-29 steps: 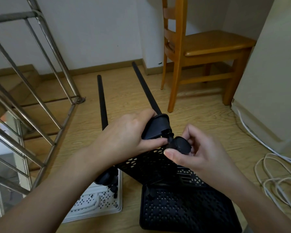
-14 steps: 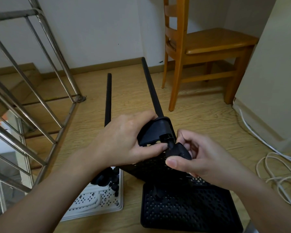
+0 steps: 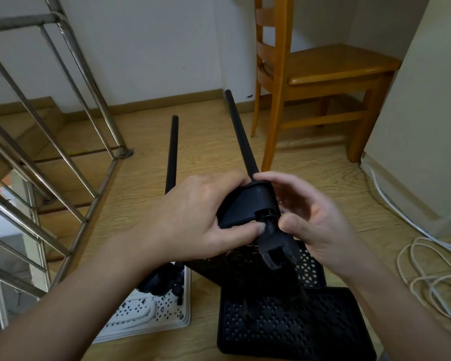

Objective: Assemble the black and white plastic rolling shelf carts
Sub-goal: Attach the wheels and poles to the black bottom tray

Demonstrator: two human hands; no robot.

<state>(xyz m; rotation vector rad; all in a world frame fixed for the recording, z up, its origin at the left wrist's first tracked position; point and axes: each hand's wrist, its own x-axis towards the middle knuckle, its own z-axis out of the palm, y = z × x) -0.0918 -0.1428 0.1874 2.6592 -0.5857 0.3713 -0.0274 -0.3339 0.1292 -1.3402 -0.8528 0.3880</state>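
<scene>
A black perforated shelf tray [image 3: 242,207] is tilted up off the floor, with two black poles [image 3: 238,131] running away from it. My left hand [image 3: 193,217] grips its raised corner, thumb near the socket. A black caster wheel [image 3: 276,243] hangs from that corner by its stem. My right hand [image 3: 310,217] curls around the corner and the caster's stem from the right; its fingertips reach over the top of the corner. A second black tray [image 3: 292,327] lies flat below. A white tray [image 3: 151,313] lies to the left with loose black casters [image 3: 167,280] on it.
A wooden chair [image 3: 310,74] stands behind on the right. A steel stair railing [image 3: 63,126] runs along the left above descending steps. White cables [image 3: 427,269] coil on the wooden floor at the right, beside a pale cabinet [image 3: 422,113].
The tray's corner has risen and turned. My right hand has shifted from holding the wheel to the stem and the top of the corner. The caster now hangs free below the socket.
</scene>
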